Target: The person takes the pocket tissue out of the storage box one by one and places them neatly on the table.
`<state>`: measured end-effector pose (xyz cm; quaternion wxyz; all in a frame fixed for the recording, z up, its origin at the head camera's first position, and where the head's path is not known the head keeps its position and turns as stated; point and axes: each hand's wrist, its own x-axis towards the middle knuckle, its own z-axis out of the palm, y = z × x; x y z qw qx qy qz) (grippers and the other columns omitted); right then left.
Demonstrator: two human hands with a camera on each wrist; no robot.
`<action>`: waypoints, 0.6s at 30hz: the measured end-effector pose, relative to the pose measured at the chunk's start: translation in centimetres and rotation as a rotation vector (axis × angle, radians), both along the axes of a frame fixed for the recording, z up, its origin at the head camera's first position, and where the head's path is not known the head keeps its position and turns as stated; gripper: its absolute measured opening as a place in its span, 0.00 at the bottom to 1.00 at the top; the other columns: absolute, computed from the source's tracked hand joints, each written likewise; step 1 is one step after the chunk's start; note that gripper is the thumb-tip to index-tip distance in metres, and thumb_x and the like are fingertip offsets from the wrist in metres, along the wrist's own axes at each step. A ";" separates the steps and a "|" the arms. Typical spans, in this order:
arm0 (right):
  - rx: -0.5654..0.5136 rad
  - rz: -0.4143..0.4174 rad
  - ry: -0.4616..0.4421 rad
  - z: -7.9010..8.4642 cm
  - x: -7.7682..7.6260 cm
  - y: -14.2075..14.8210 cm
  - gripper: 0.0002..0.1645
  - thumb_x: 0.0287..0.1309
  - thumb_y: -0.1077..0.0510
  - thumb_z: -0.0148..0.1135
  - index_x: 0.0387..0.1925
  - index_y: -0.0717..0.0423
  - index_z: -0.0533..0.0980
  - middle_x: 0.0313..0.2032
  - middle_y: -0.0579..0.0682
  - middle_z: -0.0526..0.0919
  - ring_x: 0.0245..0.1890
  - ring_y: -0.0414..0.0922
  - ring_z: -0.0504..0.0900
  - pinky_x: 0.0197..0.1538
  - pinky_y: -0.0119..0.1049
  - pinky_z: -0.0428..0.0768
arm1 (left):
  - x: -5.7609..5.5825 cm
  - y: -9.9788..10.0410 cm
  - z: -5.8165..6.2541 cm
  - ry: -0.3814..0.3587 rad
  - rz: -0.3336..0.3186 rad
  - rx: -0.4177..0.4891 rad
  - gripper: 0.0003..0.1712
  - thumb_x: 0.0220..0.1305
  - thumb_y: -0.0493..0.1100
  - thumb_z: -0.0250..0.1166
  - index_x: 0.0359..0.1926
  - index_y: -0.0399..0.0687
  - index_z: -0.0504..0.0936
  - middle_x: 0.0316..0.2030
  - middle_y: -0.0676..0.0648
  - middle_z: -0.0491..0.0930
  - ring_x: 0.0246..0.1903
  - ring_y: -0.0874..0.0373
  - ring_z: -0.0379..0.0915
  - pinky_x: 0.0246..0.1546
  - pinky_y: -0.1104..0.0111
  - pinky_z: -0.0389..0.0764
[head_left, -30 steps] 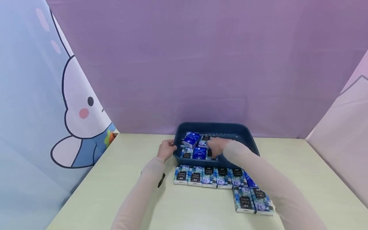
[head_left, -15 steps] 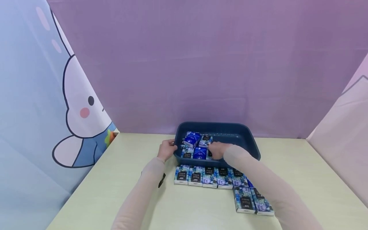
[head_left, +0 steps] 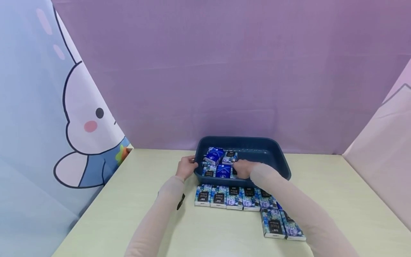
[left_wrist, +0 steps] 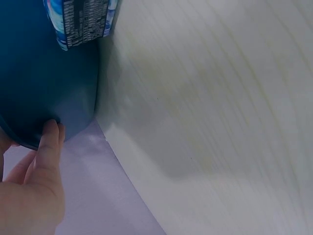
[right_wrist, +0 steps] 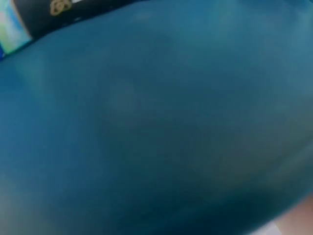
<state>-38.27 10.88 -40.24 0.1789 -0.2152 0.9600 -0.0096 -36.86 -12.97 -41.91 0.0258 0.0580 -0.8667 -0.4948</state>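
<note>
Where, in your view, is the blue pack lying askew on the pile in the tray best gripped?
I'd pinch the blue pack by its opposite sides, from above: it seems raised on other packs, and the left wall of the tray stands close.

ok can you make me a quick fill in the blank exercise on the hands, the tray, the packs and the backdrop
1. The left hand grips the tray on its ____ side.
2. The hand that is inside the tray is the ____ one.
3. In the head view, the row of flowered packs farthest from the tray shows ____ packs.
4. The backdrop behind the tray is coloured ____.

Missing words: left; right; two; purple.
</note>
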 end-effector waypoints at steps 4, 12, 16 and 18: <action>-0.008 -0.004 -0.001 -0.1 0.0 0.0 0.19 0.60 0.58 0.54 0.54 0.55 0.71 0.44 0.53 0.79 0.38 0.46 0.77 0.39 0.42 0.76 | 0.1 0.0 0.0 0.004 -0.002 -0.003 0.25 0.58 0.35 0.55 0.59 0.41 0.71 0.51 0.37 0.77 0.49 0.46 0.76 0.49 0.57 0.78; -0.041 -0.016 -0.009 -0.2 0.2 0.7 0.28 0.61 0.60 0.53 0.63 0.56 0.64 0.60 0.58 0.69 0.56 0.53 0.72 0.52 0.48 0.76 | 0.0 0.1 0.0 -0.002 -0.008 -0.005 0.26 0.58 0.35 0.55 0.59 0.41 0.71 0.52 0.37 0.77 0.50 0.46 0.75 0.50 0.57 0.77; -0.034 -0.030 -0.017 0.0 0.2 0.9 0.28 0.60 0.60 0.52 0.63 0.57 0.64 0.61 0.58 0.68 0.59 0.54 0.69 0.55 0.49 0.74 | -0.1 0.0 0.0 -0.012 -0.007 -0.001 0.25 0.59 0.35 0.55 0.60 0.41 0.71 0.52 0.37 0.76 0.50 0.46 0.75 0.51 0.57 0.77; -0.032 -0.037 -0.019 0.2 0.2 1.0 0.28 0.60 0.60 0.52 0.63 0.57 0.63 0.61 0.58 0.68 0.60 0.55 0.68 0.56 0.50 0.73 | -0.1 0.0 0.0 -0.014 -0.006 -0.003 0.25 0.59 0.35 0.55 0.60 0.41 0.71 0.53 0.37 0.76 0.51 0.46 0.75 0.51 0.57 0.77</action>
